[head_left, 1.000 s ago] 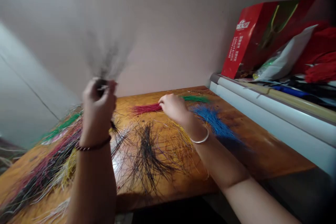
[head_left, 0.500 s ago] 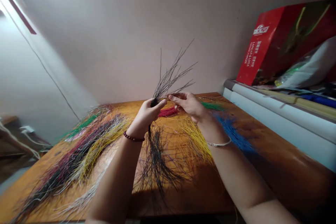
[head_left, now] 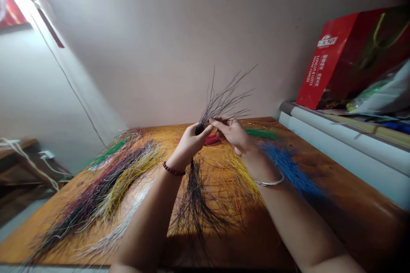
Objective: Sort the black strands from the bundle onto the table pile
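Observation:
A bundle of thin black strands (head_left: 224,97) fans upward and to the right out of my left hand (head_left: 190,143), whose fingers are wrapped round its base. My right hand (head_left: 235,136) is just right of it, thumb and fingertips pinched at the lower strands of the same bundle. More black strands (head_left: 197,198) hang or lie below my left hand, spreading over the wooden table (head_left: 253,243). Behind the hands lies a red bundle (head_left: 211,139), partly hidden. Yellow strands (head_left: 241,170) lie beneath my right forearm.
Blue strands (head_left: 290,166) and green strands (head_left: 262,133) lie on the right. Dark red (head_left: 92,183), yellow (head_left: 123,183), white (head_left: 128,217) and green bundles (head_left: 110,151) spread across the left. A red box (head_left: 329,59) stands on a white ledge (head_left: 346,145) at right.
The view has shifted, so the scene sits further right and slightly lower. My right fingertips have come closer to my left thumb, at the base of the black bundle.

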Tool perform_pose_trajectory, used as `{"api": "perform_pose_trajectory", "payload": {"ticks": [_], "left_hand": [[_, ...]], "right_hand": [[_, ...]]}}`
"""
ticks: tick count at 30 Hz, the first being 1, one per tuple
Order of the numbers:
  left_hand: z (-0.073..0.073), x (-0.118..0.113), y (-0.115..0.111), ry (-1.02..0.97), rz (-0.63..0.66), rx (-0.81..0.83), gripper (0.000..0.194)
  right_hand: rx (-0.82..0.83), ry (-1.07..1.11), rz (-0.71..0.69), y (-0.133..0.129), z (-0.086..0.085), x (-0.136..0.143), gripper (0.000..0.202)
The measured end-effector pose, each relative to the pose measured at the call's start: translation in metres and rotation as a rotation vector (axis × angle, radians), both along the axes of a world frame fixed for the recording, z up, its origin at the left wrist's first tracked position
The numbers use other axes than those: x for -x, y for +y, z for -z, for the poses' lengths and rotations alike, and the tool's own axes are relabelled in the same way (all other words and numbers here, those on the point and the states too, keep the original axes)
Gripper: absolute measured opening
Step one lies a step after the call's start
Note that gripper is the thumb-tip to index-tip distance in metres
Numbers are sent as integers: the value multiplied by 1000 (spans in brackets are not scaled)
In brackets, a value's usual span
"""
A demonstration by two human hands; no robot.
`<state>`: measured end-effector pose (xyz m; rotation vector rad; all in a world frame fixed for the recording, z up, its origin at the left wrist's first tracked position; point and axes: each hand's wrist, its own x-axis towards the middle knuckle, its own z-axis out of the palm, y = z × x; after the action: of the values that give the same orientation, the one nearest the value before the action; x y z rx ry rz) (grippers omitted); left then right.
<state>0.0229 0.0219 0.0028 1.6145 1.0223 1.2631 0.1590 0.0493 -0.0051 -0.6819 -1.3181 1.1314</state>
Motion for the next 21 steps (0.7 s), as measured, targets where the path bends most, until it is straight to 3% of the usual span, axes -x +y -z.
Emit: {"api": "perform_pose_trajectory", "payload": {"ticks": [6,15,21], "left_hand": [[1,-7,-3,-250,66,66,36],[6,-12,0,-266,38,51,36],[6,-14,-1,-274,24,48,40]], "right_hand": [[61,30,4,-1,0,2,29],[40,111,-72,-4,-1,1,29],[62,164,4,-3,0,7,34]]}}
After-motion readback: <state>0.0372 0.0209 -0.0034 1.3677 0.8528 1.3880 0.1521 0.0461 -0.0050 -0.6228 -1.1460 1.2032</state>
